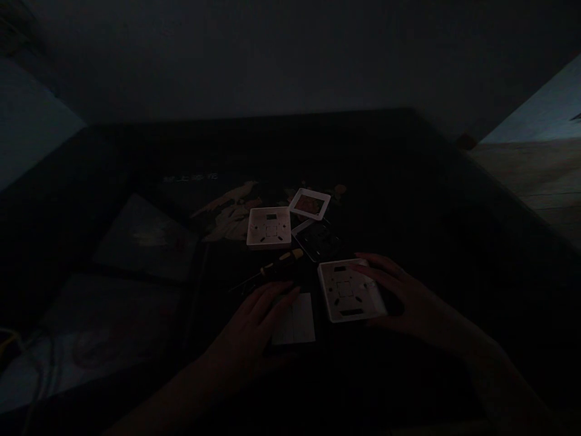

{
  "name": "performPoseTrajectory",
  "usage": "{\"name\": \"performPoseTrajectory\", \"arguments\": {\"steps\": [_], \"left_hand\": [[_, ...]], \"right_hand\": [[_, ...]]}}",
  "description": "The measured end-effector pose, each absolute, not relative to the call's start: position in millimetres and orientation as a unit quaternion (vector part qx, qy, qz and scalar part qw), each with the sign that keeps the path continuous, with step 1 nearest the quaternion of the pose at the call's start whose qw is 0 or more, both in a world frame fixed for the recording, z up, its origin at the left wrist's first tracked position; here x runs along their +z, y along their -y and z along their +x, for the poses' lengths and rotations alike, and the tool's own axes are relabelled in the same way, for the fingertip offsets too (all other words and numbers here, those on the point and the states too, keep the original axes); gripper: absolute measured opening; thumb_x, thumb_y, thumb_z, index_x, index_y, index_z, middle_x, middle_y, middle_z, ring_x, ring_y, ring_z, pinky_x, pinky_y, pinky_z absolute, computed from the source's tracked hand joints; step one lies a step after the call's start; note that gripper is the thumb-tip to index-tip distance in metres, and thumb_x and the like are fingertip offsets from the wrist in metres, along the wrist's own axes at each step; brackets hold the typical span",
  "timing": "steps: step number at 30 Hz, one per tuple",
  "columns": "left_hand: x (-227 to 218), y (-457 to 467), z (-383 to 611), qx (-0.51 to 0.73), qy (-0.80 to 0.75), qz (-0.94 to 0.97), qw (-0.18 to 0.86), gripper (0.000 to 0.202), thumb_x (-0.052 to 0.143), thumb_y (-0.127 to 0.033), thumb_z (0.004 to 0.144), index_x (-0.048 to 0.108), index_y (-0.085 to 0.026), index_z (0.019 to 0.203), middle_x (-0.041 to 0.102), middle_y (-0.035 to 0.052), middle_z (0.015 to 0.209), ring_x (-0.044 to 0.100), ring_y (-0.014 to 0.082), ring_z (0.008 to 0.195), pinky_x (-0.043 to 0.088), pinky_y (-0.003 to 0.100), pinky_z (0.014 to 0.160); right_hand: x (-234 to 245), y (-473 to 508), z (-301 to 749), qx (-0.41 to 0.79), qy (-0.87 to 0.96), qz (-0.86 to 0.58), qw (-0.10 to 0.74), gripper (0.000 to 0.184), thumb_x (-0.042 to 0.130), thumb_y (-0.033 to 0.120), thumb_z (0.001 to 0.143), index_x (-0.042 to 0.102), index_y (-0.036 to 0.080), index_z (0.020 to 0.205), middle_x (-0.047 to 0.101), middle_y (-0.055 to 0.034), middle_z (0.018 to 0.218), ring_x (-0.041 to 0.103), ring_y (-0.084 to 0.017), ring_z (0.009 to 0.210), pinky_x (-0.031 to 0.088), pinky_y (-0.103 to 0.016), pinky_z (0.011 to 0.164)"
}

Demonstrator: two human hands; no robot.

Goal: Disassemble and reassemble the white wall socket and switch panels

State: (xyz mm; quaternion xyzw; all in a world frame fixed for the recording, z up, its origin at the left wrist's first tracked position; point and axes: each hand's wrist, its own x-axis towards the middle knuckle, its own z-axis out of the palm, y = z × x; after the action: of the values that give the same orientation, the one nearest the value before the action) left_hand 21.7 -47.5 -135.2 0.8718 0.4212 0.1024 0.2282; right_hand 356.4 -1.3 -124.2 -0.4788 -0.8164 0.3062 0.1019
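Can't read anything for sure, just 1 row of pale Chinese-looking characters on my worktop, too dim.

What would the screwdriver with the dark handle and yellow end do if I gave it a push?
The screwdriver might roll a bit, since its handle looks rounded and it lies on its side. It would probably swing in a curve, because the handle looks much thicker than its thin shaft. It should feel stiff, as the shaft looks straight.
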Motion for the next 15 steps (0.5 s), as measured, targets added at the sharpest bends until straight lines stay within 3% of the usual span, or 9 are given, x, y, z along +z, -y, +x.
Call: {"name": "performPoseTrajectory", "arguments": {"steps": [15], "left_hand": [[-137.8, 43.7, 18.2, 0.134, -0.429, 0.87, 0.203, 0.094, 0.076, -0.021, 0.08, 0.018, -0.026, 0.154, 0.037, 0.0152, 0.154, 0.033, 0.0365, 0.141, 0.044, 0.06, 0.109]], "right_hand": [[-125.5, -0.6, 356.5, 0.3, 0.818, -0.479, 0.101, 0.078, 0.074, 0.037, 0.081, 0.037, 0.036, 0.15, 0.029, -0.01, 0.161, 0.039, -0.033, 0.143, 0.04, -0.056, 0.112]]}}
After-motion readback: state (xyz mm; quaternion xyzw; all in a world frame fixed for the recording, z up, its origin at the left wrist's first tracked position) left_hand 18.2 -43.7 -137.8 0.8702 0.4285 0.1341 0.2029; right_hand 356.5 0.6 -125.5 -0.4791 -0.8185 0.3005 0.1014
